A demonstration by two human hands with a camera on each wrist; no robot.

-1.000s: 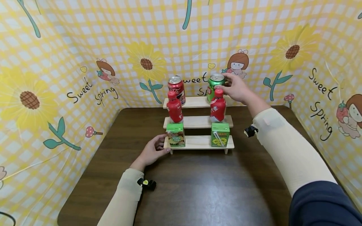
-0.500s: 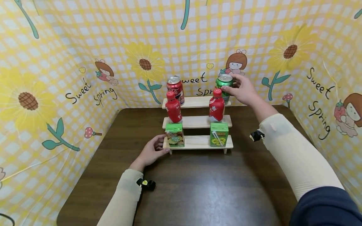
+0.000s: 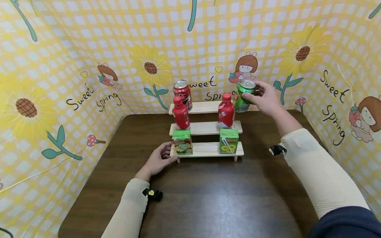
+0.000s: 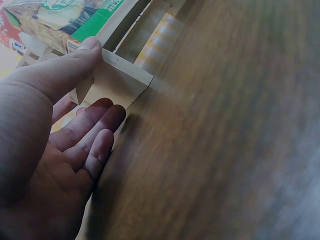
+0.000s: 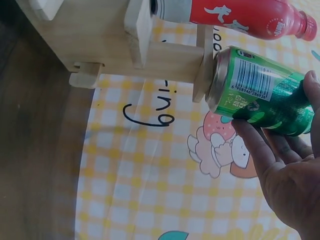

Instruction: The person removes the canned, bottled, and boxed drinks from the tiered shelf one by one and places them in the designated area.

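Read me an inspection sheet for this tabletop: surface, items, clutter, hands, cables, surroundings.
Surface: dark wooden table, shiny in front.
Job's things: green can tilted at top right of the wooden rack, shelf contact unclear; red can, two red bottles, two green cartons on the rack.
Clutter: nothing seen.
Hands: right hand holds green can; left hand grips left end of the lowest shelf.
Cables: possibly the dark strand, lower left.
Surroundings: yellow-checked floral sheeting.

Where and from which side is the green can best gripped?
I'd grip the upper half of the green can from the right, thumb and fingers on opposite sides, as the right hand holds it: the wall is round, and the red bottle stands close on its left.
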